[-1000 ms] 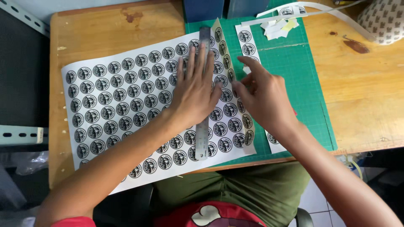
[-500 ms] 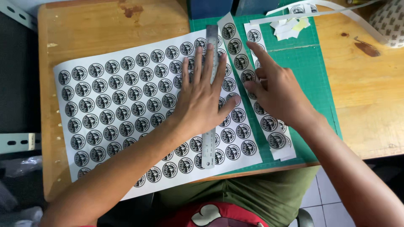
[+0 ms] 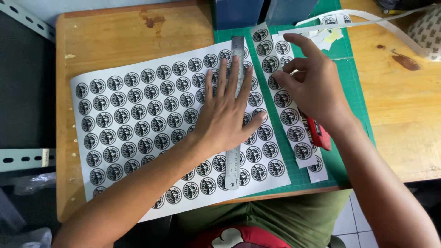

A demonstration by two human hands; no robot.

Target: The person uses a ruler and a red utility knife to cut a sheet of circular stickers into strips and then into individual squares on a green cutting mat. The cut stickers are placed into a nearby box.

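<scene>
A large white sheet of round black-and-white stickers [image 3: 138, 119] lies across the wooden desk and the green cutting mat [image 3: 353, 92]. On its right part lies a steel ruler [image 3: 237, 50], and my left hand [image 3: 227, 115] presses flat on it with fingers spread. To the right a narrow cut strip of stickers [image 3: 294, 133] lies apart from the sheet. My right hand [image 3: 317, 87] rests on that strip with its fingertips touching it. A red cutter [image 3: 318, 134] sticks out from under its palm, tucked in the hand.
Two dark blue boxes [image 3: 239, 11] stand at the mat's far edge. Paper offcuts and a long white strip [image 3: 367, 18] lie at the back right. The wooden desk [image 3: 404, 115] extends right; a metal shelf rail [image 3: 23, 158] is left of it.
The cut strip has slid right, away from the big sheet. My right hand moved right with it and the red cutter now shows. My left hand stays on the ruler.
</scene>
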